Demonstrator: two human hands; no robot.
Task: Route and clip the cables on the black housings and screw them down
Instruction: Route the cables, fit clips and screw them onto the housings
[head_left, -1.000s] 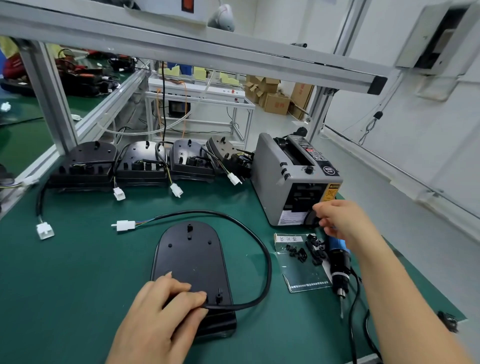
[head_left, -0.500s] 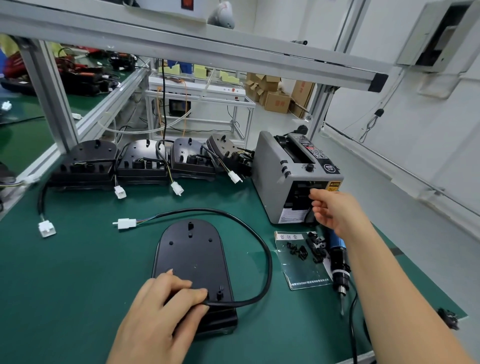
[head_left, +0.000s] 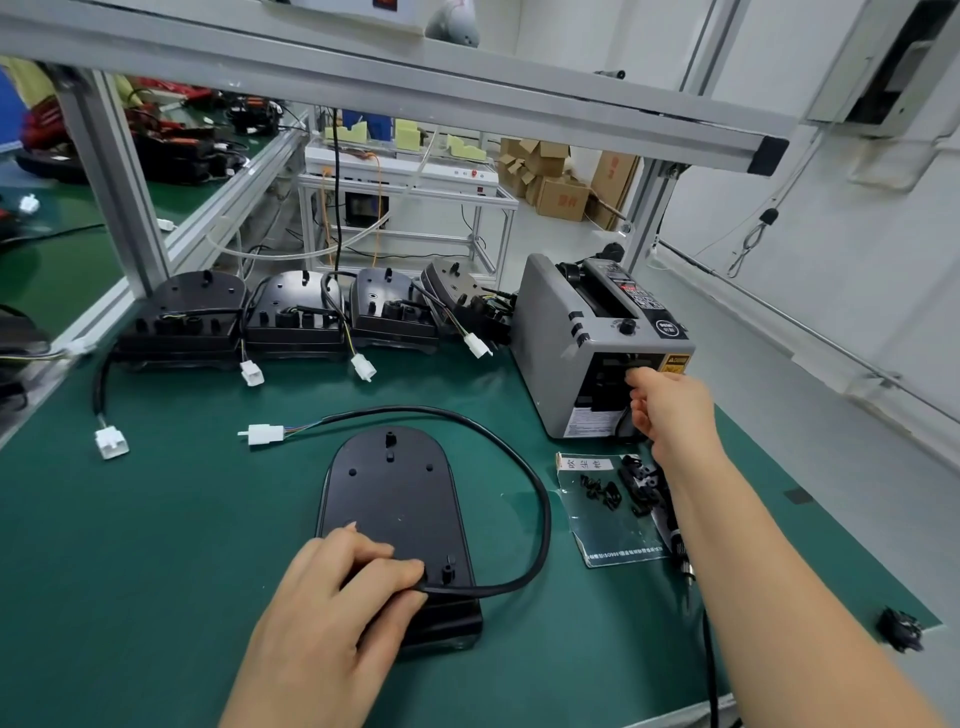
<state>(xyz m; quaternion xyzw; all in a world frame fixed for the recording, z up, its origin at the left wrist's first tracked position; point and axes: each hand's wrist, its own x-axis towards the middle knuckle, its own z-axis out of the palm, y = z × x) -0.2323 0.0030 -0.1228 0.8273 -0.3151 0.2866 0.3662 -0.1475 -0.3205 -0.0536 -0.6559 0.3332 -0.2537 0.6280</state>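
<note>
A green bench mat (head_left: 156, 571) was spread under both hands. The grey box-shaped tape dispenser (head_left: 561, 338) was met at its front slot by the right hand (head_left: 670, 410), whose fingers were curled at the opening; whether anything was pinched there could not be told. Four more black housings (head_left: 296, 317) were lined up well beyond the left hand (head_left: 332, 613). Under that hand the black oval plastic housing (head_left: 395, 499) was laid flat, and the black round cable (head_left: 540, 519) was gripped against its near end between thumb and curled fingers, looping away to the right. A clear plastic bag of small black clips (head_left: 608, 514) was seen just beneath the right wrist. The cable's white plastic connector (head_left: 262, 434) was left on the mat beyond the left hand.
</note>
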